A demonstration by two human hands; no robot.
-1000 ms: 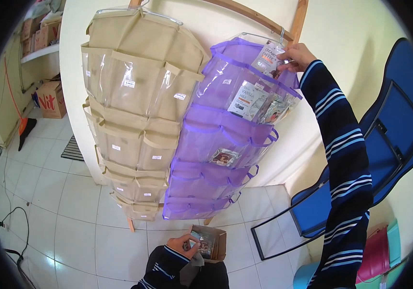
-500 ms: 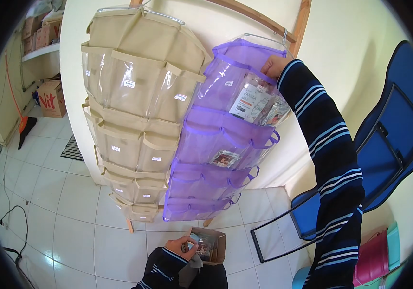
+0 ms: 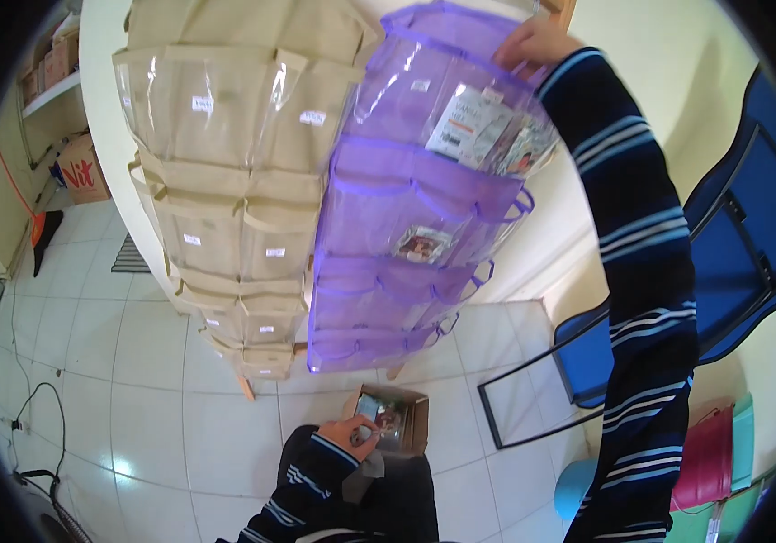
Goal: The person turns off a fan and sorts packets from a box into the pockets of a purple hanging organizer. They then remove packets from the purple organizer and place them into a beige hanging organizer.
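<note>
A purple hanging organizer [image 3: 379, 195] with clear pockets hangs in front of me. At the rim of its top right pocket is my right hand [image 3: 537, 45], fingers bent and closed; what they pinch is hidden. Below it, a white-labelled packet [image 3: 469, 125] and a shiny packet [image 3: 525, 149] sit inside clear pockets. Another small packet [image 3: 421, 244] lies in a pocket one row lower. Down at my lap, my left hand [image 3: 349, 436] is closed on a small packet, partly hidden by the fingers. It rests at the left side of an open cardboard box [image 3: 415, 423] holding several packets.
A beige organizer [image 3: 194, 145] with labelled pockets hangs to the left. On the right stand a blue folding chair [image 3: 741, 244], a pink bin [image 3: 705, 457] and a light blue container [image 3: 576, 487]. A cable [image 3: 61, 421] lies on the tiled floor at left, near a broom [image 3: 44, 237].
The view has tilted downward, so the organizers sit higher in it. My right hand stays at the top pocket, its fingers now slightly less curled. My left hand remains at the box.
</note>
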